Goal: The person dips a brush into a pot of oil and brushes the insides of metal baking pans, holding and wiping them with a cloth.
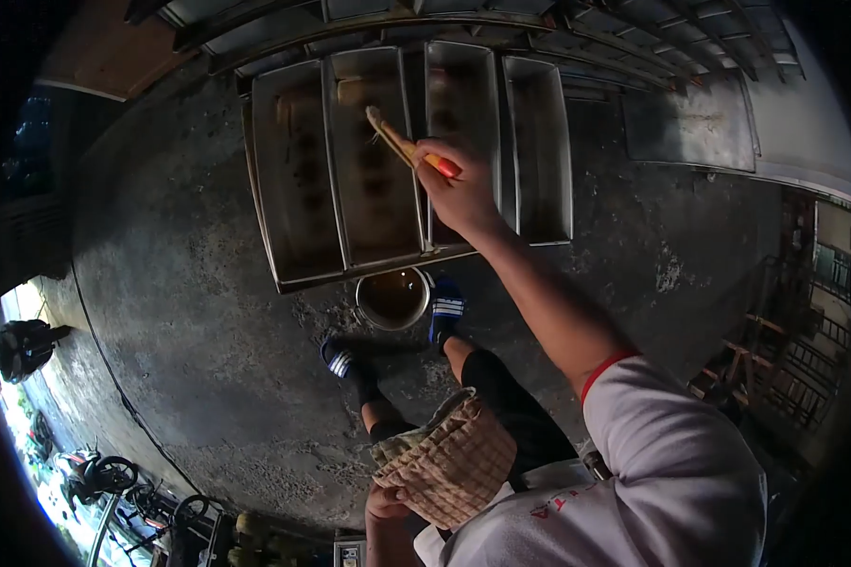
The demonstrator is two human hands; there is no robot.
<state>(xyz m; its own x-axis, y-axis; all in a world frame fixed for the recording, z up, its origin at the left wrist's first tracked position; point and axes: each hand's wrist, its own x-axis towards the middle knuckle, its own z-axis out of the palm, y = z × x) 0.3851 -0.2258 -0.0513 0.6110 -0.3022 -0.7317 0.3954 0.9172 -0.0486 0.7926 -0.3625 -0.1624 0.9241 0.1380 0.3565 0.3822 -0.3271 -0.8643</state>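
Cable (128,408), one, crosses the concrete floor (217,378) at far left. Next lie four long metal trays (378,215), side by side, with dark stains on the bottoms of at least the first two. Two striped slides (447,308) are worn on the feet, one to each side of one pail (359,302) of brownish liquid (small glints show on its surface), just beside the trays' near edge. One left hand (386,501) pinches the lower left corner of one quilted cloth (449,458). One brush (397,144) slants over the second tray and its right edge; whether its tip touches the tray, I cannot tell. One right hand (459,184), above the third tray, has its fingers wrapped around the handle.
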